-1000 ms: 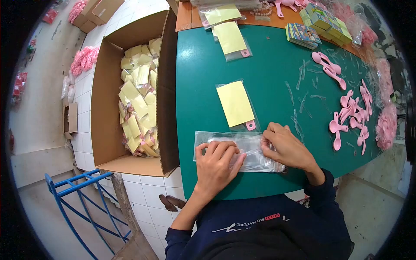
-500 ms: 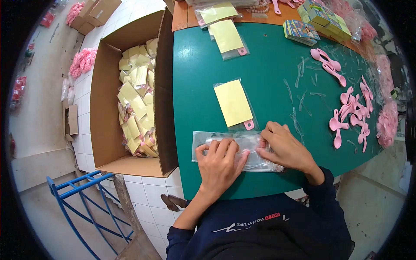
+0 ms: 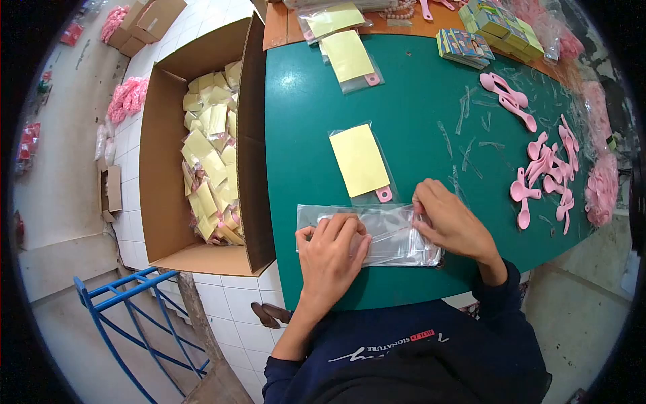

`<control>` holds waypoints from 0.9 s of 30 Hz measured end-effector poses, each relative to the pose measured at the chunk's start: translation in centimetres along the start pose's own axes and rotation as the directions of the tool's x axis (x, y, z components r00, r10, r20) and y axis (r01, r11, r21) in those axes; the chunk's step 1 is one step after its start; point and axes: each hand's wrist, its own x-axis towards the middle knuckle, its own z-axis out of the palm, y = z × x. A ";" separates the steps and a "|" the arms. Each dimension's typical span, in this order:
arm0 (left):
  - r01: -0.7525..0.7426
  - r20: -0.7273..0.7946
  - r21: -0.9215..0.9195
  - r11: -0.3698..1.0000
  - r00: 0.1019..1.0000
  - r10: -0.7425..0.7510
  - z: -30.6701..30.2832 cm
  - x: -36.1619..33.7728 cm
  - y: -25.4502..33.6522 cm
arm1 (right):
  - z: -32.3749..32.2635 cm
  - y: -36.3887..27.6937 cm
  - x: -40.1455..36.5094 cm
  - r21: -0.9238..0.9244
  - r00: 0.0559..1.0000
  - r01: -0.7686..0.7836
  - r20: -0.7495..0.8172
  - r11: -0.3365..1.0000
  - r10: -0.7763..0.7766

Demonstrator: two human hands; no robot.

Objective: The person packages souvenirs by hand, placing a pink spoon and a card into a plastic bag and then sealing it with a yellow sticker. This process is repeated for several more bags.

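A stack of clear plastic bags (image 3: 397,252) lies flat near the front edge of the green table. My left hand (image 3: 332,252) is over its left part, fingers bent and fingertips holding the film, thumb drawn in close. At the right end, my right hand (image 3: 452,222) pinches the edge of a clear plastic bag between thumb and fingers, lifting it slightly. Just beyond the stack lies a packed bag (image 3: 360,161) with a pale yellow card and a pink handle end showing at its lower corner.
Left of the table (image 3: 296,135) stands a large cardboard box (image 3: 202,259) with many packed bags inside. Pink spoons (image 3: 525,192) and plastic scraps lie on the right. More packed bags (image 3: 346,57) and stacked printed boxes (image 3: 464,48) sit at the back. A blue metal frame (image 3: 121,296) stands lower left.
My right hand has shifted slightly right and away from me, raising the bag's edge. My left thumb has drawn in toward the fingers, and that hand moved slightly left.
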 end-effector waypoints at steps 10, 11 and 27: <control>0.025 0.068 -0.044 0.999 0.997 -0.022 0.1 0.4 0.0 | 0.5 -0.4 0.1 -0.032 0.997 0.007 -0.074 0.999 -0.010; 0.023 0.073 -0.052 0.998 0.997 -0.019 0.0 0.4 -0.1 | 0.3 -0.5 0.1 -0.017 0.999 0.006 -0.053 1.000 -0.007; -0.127 0.083 -0.042 0.991 0.988 0.131 2.9 0.9 3.1 | -1.3 -0.6 -0.3 0.279 0.990 -0.096 -0.069 0.955 0.120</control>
